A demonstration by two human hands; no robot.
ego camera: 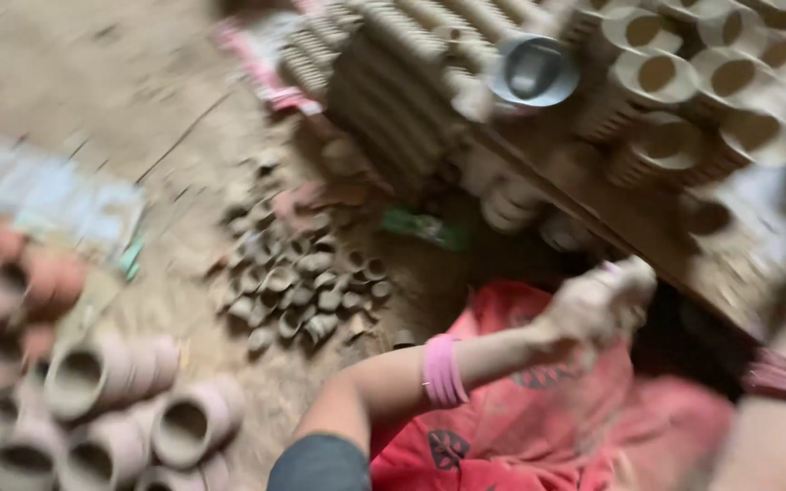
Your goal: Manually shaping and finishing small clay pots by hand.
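Up high, the left hand (598,305) is curled tight, all covered in clay; too blurry to tell what it pinches; stacked clay cups (684,82) sit just above it; the right hand is out of sight.

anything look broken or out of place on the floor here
The heap of small grey clay cups on the dirt floor lies jumbled, tipped every way, unlike the stacked clay cups at upper right. Blur hides whether any are cracked.

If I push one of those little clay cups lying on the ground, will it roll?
Probably. The small clay cups look round, and many lie on their sides, so one could roll in a curve. They look light and likely breakable. The blur hides finer detail.
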